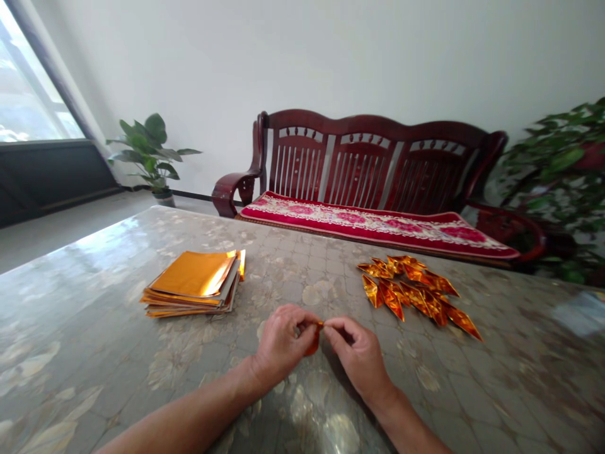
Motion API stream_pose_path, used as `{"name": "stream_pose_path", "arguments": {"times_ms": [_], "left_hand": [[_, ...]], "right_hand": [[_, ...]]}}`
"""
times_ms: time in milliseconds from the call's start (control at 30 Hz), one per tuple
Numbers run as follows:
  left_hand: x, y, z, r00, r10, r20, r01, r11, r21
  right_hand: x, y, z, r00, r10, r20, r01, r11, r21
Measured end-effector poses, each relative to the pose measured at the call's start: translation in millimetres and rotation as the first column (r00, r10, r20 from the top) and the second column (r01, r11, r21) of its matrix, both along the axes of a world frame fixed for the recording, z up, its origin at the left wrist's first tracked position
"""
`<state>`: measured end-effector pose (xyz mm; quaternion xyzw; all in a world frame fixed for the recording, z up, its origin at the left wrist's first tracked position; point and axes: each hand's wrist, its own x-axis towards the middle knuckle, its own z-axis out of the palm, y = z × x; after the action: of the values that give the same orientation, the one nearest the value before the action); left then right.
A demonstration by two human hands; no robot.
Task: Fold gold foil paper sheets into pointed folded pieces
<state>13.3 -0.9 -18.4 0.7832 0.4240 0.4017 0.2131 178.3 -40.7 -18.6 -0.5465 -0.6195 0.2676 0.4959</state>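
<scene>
Between my two hands is a small piece of shiny gold foil paper (312,345), mostly hidden by my fingers. My left hand (286,337) is closed around it, thumb and forefinger pinching near its tip. From the other side, the thumb and forefinger of my right hand (357,350) pinch the same tip. To the left lies a stack of square gold foil sheets (193,274), slightly uneven at its edges. A loose group of folded gold foil ingots (416,293), pointed at their ends, rests to the right.
Everything lies on a table with a glossy patterned cover (302,271). Past its far edge stands a dark red wooden bench (362,164) with a red floral cushion (378,222). A potted plant (154,151) is at the left, leafy greenery (562,170) at the right.
</scene>
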Motion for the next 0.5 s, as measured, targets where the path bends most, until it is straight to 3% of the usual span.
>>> {"name": "stream_pose_path", "arguments": {"times_ms": [167, 367, 500], "left_hand": [[1.3, -0.2, -0.7, 1.0, -0.016, 0.019, 0.016, 1.0, -0.009], [1.3, -2.1, -2.1, 0.998, -0.039, 0.044, 0.04, 0.999, -0.026], [1.7, -1.7, -3.3, 0.998, -0.037, 0.058, 0.04, 0.998, -0.053]], "right_hand": [[1.3, 3.1, -3.7, 0.996, -0.087, -0.005, 0.087, 0.992, 0.095], [1.5, 4.7, -4.3, 0.999, 0.021, 0.039, -0.019, 0.999, -0.028], [0.1, 3.7, -2.9, 1.0, -0.03, 0.008, 0.03, 0.999, -0.023]]}}
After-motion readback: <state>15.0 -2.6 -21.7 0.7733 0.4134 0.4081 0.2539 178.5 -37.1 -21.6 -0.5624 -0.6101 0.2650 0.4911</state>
